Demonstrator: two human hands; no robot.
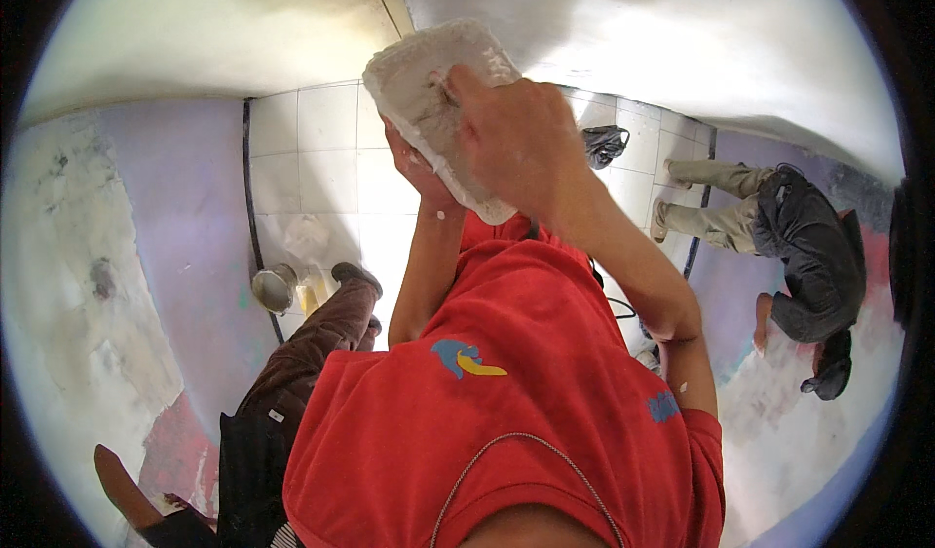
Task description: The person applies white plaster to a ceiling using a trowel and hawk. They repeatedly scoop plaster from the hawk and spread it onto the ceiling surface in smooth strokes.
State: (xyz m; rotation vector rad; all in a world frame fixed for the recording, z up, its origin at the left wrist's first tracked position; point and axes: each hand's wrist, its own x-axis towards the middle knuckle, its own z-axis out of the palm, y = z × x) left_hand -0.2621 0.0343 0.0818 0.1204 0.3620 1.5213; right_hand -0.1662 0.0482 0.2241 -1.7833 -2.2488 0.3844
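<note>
My left hand (419,168) grips a rectangular tray (390,66) from its left side and underneath. The tray is crusted with white, plaster-like paste and is held up tilted in front of me. Over its hollow is my right hand (521,144), with curled fingers touching or close to the paste. Slight blur and the hand's own back hide whatever is between those fingers. White smears dot both of my forearms.
On the right, a person in dark clothes (818,246) bends beside a patchy wall. Another person's brown trousers (312,339) show at left, near a metal bucket (275,288). A black plastic bag (606,145) lies on white floor tiles (326,124).
</note>
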